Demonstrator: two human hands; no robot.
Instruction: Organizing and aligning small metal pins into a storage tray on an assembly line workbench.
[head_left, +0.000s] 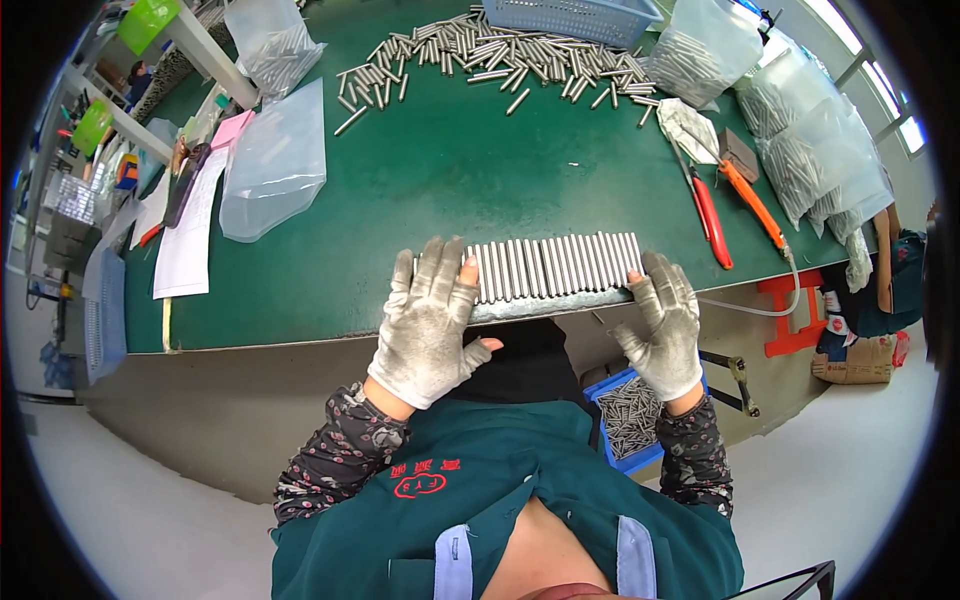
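Observation:
A row of metal pins (545, 268) lies side by side along the near edge of the green table (450, 170). At the row's left end rests my left hand (428, 325) in a worn grey-white glove, its fingers stretched out flat and the thumb apart. My right hand (662, 325), gloved the same way, touches the right end of the row with its fingers extended. Bare fingertips poke through both gloves. Neither hand grips anything. Many loose metal pins (520, 55) are heaped at the far side of the table.
A blue basket (570, 20) stands behind the heap. Bags of pins (700, 55) line the right side. Red-handled pliers (710, 220) and an orange-handled tool (750, 200) lie at right. A plastic bag (275, 170) and papers (190, 225) lie left. Below is a blue bin (640, 460) of pins.

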